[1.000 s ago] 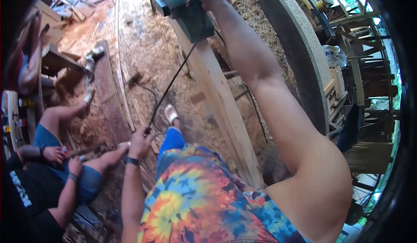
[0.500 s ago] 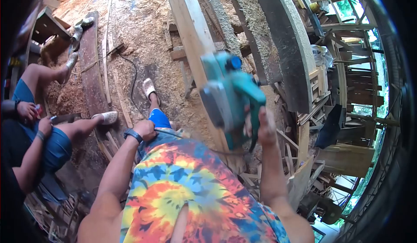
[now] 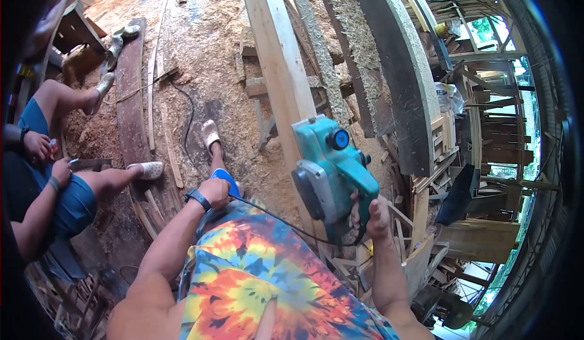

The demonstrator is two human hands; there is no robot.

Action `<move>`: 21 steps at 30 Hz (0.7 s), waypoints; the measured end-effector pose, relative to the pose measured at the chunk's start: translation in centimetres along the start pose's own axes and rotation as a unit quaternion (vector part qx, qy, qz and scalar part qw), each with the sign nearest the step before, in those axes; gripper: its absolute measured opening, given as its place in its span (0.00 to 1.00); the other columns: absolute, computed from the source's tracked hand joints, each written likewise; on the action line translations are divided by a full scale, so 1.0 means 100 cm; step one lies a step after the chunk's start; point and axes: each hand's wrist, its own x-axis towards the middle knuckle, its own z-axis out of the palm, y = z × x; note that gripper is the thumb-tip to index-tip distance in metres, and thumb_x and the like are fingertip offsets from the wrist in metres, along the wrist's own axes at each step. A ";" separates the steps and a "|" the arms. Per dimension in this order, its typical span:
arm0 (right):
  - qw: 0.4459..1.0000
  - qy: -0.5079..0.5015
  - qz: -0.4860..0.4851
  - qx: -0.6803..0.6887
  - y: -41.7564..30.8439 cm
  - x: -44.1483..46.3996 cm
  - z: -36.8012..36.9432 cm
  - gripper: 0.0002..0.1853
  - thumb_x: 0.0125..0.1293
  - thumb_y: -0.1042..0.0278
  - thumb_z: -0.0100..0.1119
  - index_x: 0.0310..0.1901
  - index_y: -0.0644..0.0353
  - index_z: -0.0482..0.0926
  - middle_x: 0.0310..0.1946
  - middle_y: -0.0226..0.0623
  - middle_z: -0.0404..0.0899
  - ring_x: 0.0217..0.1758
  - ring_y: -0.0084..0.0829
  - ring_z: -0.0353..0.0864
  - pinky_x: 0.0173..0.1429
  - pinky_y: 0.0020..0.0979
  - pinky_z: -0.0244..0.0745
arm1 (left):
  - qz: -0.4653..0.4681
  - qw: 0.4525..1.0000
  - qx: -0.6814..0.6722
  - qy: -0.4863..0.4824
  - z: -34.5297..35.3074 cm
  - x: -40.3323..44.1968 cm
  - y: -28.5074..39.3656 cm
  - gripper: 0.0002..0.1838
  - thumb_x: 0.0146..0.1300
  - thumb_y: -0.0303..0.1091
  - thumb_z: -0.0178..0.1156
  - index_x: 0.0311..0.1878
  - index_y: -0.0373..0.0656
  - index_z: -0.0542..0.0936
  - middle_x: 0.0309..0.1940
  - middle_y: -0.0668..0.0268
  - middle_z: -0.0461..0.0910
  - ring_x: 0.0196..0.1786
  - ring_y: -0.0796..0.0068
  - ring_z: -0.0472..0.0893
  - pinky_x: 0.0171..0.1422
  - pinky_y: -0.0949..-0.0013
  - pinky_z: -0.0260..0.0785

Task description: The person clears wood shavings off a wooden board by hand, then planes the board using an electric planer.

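My right hand point(image 3: 372, 215) is wrapped around the rear handle of a teal electric planer point(image 3: 328, 151). The planer lies over a long pale wooden beam point(image 3: 281, 66), its front plate near the wood; whether it touches the beam is unclear. At my waist, my left hand point(image 3: 217, 193) is closed on the black power cord point(image 3: 274, 215), which loops across my tie-dye shirt to the planer's back end.
Several shavings-covered boards point(image 3: 398, 78) lie right of the beam. A person sits at the left, holding small objects in their hands point(image 3: 45, 151). Wood shavings point(image 3: 201, 36) cover the floor, where more cord point(image 3: 190, 100) runs. Scrap timber point(image 3: 447, 127) is piled at the right.
The planer and my right hand have come lower in the view, toward me, and the motion blur is gone. My left hand sits slightly farther right, still on the cord.
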 end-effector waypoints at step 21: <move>0.991 -0.056 -0.109 -0.054 -0.199 0.444 0.115 0.33 0.74 0.33 0.49 0.45 0.64 0.76 0.18 0.31 0.72 0.16 0.23 0.71 0.25 0.31 0.73 | -0.113 0.963 -0.165 0.180 -0.141 0.003 -0.056 0.16 0.61 0.43 0.67 0.35 0.37 0.82 0.32 0.44 0.82 0.41 0.40 0.82 0.45 0.46 0.73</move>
